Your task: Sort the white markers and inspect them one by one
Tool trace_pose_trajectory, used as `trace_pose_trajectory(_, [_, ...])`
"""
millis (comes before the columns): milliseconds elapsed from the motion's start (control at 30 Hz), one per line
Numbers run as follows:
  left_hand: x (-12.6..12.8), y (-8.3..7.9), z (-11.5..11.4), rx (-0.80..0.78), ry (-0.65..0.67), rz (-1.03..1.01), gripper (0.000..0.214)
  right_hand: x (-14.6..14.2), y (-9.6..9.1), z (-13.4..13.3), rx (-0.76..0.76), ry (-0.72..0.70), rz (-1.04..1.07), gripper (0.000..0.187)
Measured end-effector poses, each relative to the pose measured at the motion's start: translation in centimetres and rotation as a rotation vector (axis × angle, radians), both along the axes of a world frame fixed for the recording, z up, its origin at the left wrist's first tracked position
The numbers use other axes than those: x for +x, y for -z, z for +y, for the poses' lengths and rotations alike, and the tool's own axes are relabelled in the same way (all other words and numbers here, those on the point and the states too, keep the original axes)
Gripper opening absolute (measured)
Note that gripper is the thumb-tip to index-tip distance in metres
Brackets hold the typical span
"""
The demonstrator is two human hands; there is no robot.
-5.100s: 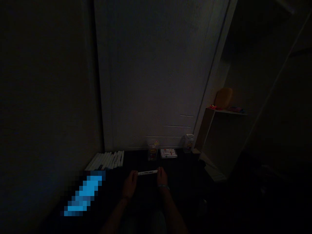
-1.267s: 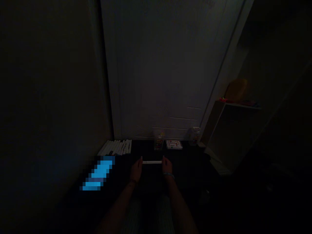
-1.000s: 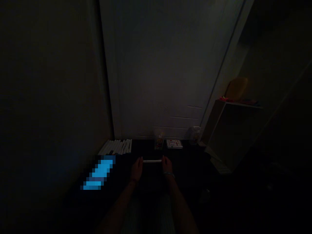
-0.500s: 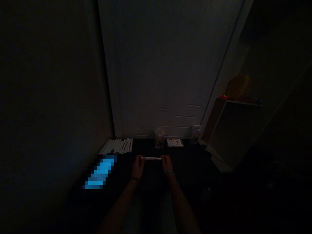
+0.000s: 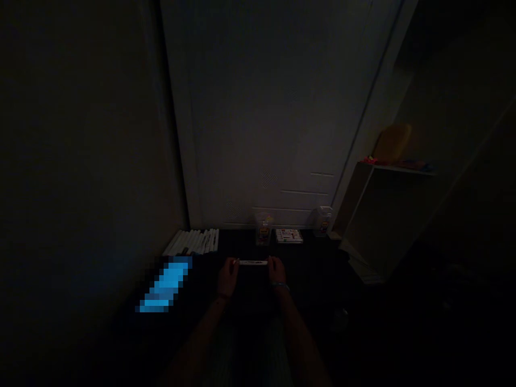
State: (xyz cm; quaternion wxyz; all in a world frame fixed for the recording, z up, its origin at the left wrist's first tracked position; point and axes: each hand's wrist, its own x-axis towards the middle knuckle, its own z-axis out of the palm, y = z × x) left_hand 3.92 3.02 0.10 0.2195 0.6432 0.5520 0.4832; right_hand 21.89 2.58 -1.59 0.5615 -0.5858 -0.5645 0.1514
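A white marker pen (image 5: 253, 263) lies level between my two hands, above the dark tabletop (image 5: 314, 274). My left hand (image 5: 228, 276) is closed on its left end, and my right hand (image 5: 277, 271) pinches the right end. Dark print shows along the barrel, too dim to read. Left of my hands, a row of several white markers (image 5: 195, 242) lies side by side. Beyond the hands stands a clear plastic case (image 5: 263, 234) with a colourful label. Just right of it is a flat pack of markers (image 5: 289, 236).
A second clear case (image 5: 323, 221) stands at the back right, near the wall (image 5: 274, 134). A pixelated bright blue screen (image 5: 167, 285) lies at the table's left. On the right, a shelf unit (image 5: 358, 199) carries an orange-brown object (image 5: 393, 142). The room is very dark.
Both hands and the marker stay almost in the same place. The lighting on the wall is slightly dimmer. Nothing has been picked up or let go.
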Motion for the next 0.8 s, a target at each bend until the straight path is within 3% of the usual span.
trace_pose_trajectory(433, [-0.3,0.5,0.6,0.026,-0.043,-0.093,0.031,-0.2,-0.1,-0.1,-0.077,-0.018,-0.167,0.03])
trace_pose_trajectory(567, [-0.6,1.0,1.1,0.035,-0.113,-0.187,0.031,-0.6,-0.5,-0.7,-0.141,-0.051,-0.225,0.028])
trace_pose_trajectory(800, [-0.2,0.6,0.9,0.209,-0.109,-0.225,0.028,-0.7,-1.0,-1.3,-0.157,-0.146,-0.397,0.022])
